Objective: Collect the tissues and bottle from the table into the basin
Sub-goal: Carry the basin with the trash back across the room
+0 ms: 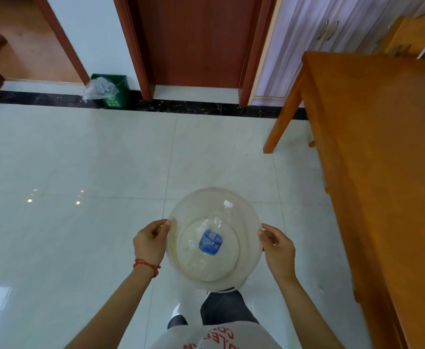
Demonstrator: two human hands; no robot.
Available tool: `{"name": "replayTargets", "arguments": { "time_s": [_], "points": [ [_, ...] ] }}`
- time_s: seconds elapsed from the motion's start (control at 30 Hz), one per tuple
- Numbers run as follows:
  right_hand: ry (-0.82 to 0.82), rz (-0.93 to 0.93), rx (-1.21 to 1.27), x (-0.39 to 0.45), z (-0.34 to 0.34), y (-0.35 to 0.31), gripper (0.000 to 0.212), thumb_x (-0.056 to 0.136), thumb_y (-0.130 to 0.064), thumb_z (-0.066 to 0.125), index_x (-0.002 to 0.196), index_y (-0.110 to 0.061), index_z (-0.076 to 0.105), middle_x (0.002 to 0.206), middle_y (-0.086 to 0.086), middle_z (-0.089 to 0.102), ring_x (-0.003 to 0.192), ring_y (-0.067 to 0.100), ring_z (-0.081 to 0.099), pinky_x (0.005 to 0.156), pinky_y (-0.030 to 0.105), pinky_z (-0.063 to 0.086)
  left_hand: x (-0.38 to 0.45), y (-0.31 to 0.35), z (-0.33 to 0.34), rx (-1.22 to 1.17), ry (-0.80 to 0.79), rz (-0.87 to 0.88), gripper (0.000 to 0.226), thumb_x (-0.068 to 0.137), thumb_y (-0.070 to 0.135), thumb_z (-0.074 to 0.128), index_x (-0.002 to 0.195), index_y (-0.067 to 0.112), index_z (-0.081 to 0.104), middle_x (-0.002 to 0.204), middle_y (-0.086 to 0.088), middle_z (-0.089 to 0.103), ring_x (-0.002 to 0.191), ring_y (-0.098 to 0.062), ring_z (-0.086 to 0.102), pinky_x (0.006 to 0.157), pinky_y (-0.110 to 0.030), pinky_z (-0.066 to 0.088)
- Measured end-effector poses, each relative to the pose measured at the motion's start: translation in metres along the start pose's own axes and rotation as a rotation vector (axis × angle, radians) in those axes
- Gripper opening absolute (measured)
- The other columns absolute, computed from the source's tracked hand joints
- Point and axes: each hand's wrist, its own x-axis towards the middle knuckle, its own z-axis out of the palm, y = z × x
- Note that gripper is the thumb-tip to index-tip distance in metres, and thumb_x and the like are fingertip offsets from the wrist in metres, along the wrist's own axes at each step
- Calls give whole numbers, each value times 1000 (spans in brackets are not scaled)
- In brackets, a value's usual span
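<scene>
Round translucent plastic basin [249, 217] gripped at opposite rims by left hand [150, 241] and right hand [278, 250], clear plastic bottle [212, 235] with blue label lying inside between them, white cap pointing away.

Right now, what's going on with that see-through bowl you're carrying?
A person is standing on the tiled floor, holding a clear plastic basin by its rim, left hand on one side and right hand on the other. A plastic bottle with a blue label lies inside it, with what look like pale tissues beneath. The wooden table stands to the right.
</scene>
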Motion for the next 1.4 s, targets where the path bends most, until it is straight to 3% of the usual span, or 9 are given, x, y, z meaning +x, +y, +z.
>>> {"name": "replayTargets", "arguments": {
  "time_s": [0.23, 0.33, 0.43, 0.67, 0.9, 1.13, 1.4],
  "points": [
    [52, 5, -1, 119, -2, -55, 23, 85, -16, 60, 108, -11, 65, 91, 3, 66, 85, 17, 61, 87, 45, 53, 95, 85, 61, 11, -14, 31, 24, 85, 26, 56, 97, 9, 68, 64, 16, 56, 64, 2, 50, 62, -6, 32],
    [88, 10, 11, 160, -1, -69, 23, 85, -15, 61, 107, -11, 65, 92, 4, 66, 87, 19, 61, 86, 45, 53, 132, 115, 82, 22, -40, 46, 25, 85, 26, 55, 98, 9, 68, 67, 6, 60, 64, -5, 52, 65, -9, 35],
    [127, 14, 7, 199, 2, -79, 22, 85, -14, 61, 106, -11, 65, 91, 7, 67, 86, 22, 62, 84, 46, 54, 173, 140, 106, 26, -62, 58, 25, 85, 25, 56, 98, 8, 68, 75, -2, 63, 72, -17, 55, 78, -23, 43],
    [243, 106, 13, 306, 18, -96, 23, 84, -14, 62, 106, -7, 65, 92, 13, 67, 84, 27, 61, 87, 49, 53, 283, 192, 176, 65, -195, 84, 23, 85, 25, 56, 97, 10, 69, 77, -5, 65, 70, -15, 56, 75, -21, 43],
    [322, 217, 42, 399, 33, -123, 26, 86, -18, 59, 110, -8, 63, 97, 9, 67, 92, 26, 62, 90, 38, 51, 384, 246, 240, 169, -314, 132, 23, 86, 23, 55, 99, 9, 68, 94, -13, 72, 79, -17, 58, 78, -23, 42],
    [386, 275, 27, 471, 43, -118, 24, 87, -19, 59, 109, -11, 64, 96, 3, 66, 88, 20, 62, 90, 36, 50, 449, 270, 300, 271, -381, 179, 22, 84, 24, 57, 95, 9, 69, 89, -13, 72, 75, -16, 58, 65, -8, 35],
    [383, 305, 10, 557, 56, -60, 26, 85, -15, 60, 110, -7, 63, 103, 9, 67, 89, 20, 61, 87, 35, 51, 503, 240, 383, 333, -405, 120, 23, 83, 25, 58, 96, 9, 68, 83, -15, 72, 70, -21, 59, 74, -23, 42]
  ]
}}
